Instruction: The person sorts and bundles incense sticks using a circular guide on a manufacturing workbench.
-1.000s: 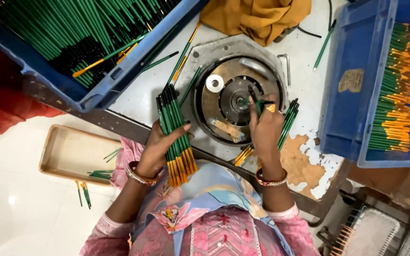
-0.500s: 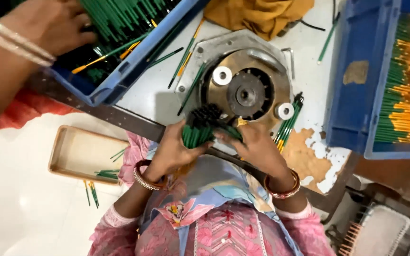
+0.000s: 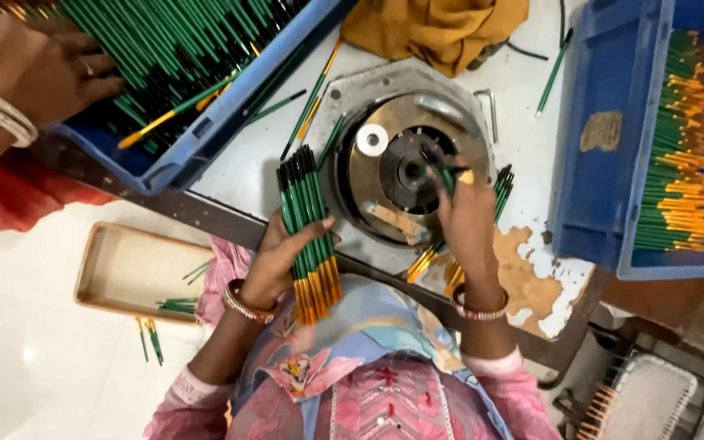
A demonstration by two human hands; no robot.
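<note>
My left hand grips a bundle of green pencils with orange ends, held upright over the table edge. My right hand pinches a single green pencil and holds its tip at the centre of a round metal machine disc. A few more green pencils lie beside that hand on the right. A white ring sits on the disc's left part.
A blue crate of green pencils stands at the upper left, with another person's hand resting in it. A second blue crate with pencils is on the right. A tan tray lies lower left; a mustard cloth at top.
My hands have parted: the left again holds the bundle upright at the left, and the right has gone to the disc with one pencil. The other person's hand stays in the crate.
</note>
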